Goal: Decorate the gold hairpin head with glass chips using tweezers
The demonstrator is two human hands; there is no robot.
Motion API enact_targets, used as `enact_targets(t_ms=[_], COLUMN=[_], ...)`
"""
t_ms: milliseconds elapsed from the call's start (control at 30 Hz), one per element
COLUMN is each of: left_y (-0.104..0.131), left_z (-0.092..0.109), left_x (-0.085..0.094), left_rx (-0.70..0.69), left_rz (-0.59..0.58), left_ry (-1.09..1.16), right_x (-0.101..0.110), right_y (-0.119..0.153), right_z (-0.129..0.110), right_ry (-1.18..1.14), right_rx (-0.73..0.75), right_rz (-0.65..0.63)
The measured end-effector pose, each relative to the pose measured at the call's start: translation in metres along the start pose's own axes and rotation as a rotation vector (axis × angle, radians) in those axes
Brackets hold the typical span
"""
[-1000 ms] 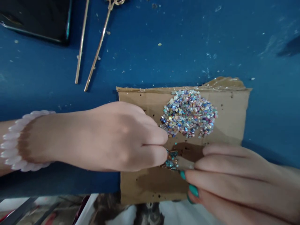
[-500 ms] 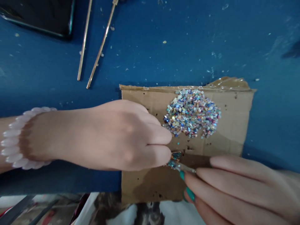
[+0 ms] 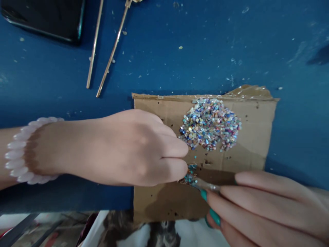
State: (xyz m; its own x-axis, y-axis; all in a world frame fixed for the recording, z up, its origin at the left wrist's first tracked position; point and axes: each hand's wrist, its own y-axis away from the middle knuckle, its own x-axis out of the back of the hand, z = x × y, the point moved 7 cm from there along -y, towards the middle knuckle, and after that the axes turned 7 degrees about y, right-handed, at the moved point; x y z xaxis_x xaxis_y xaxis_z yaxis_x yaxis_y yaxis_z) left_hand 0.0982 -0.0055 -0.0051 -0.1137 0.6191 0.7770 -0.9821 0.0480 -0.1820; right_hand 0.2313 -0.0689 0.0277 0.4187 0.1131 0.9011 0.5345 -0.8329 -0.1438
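My left hand (image 3: pixel 138 151), a pale beaded bracelet (image 3: pixel 16 152) on its wrist, is closed over the cardboard. Its fingertips hold a small piece set with teal chips and copper-coloured edging (image 3: pixel 191 174); most of that piece is hidden behind the fingers. From the lower right, my right hand (image 3: pixel 264 206), with green nails, pinches a thin, pale, shiny tool (image 3: pixel 209 186). Its tip reaches the lower right edge of the chip-covered piece; whether it touches I cannot tell. Just above both hands lies a pile of small multicoloured shiny chips (image 3: pixel 210 123).
A worn cardboard sheet (image 3: pixel 253 137) lies beneath the hands and pile on a blue tabletop (image 3: pixel 205 44) dotted with specks. Two thin gold-coloured rods (image 3: pixel 110 55) lie at the upper left, beside a dark phone-like object (image 3: pixel 46 20). Patterned cloth (image 3: pixel 164 235) shows below the table edge.
My right hand has shifted slightly right, drawing the thin tool a little back from the piece. My left hand has stayed almost in place.
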Motion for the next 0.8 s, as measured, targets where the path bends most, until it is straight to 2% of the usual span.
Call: enact_targets(t_ms=[167, 300, 367, 467, 500, 533, 633, 700, 800], left_y=[-0.002, -0.003, -0.002, -0.001, -0.001, -0.001, -0.001, -0.001, -0.002], left_z=[0.000, 0.000, 0.000, 0.000, 0.000, 0.000, 0.000, -0.001, -0.001], left_x=[0.000, 0.000, -0.001, -0.002, -0.002, -0.002, -0.001, -0.001, -0.001], left_rx=[0.008, 0.009, 0.006, 0.007, 0.006, 0.005, 0.003, 0.005, 0.004], left_rz=[-0.012, -0.017, -0.021, -0.023, -0.020, -0.018, -0.011, -0.012, -0.015], left_ry=[0.006, 0.003, -0.001, -0.008, -0.008, -0.007, -0.001, 0.004, 0.004], right_x=[-0.004, -0.002, 0.000, 0.000, 0.000, 0.003, -0.001, -0.003, -0.003], right_y=[0.017, 0.012, 0.004, -0.006, -0.007, -0.009, -0.010, -0.009, -0.001], right_z=[-0.020, -0.022, -0.018, -0.017, -0.018, -0.017, -0.017, -0.018, -0.003], right_ry=[0.024, 0.052, 0.068, 0.071, 0.057, 0.040, 0.032, 0.027, 0.079], right_rx=[-0.001, 0.037, 0.097, 0.263, 0.327, 0.348, 0.340, 0.327, 0.088], right_rz=[0.026, 0.021, 0.015, 0.023, 0.040, 0.113, 0.156, 0.128, 0.128])
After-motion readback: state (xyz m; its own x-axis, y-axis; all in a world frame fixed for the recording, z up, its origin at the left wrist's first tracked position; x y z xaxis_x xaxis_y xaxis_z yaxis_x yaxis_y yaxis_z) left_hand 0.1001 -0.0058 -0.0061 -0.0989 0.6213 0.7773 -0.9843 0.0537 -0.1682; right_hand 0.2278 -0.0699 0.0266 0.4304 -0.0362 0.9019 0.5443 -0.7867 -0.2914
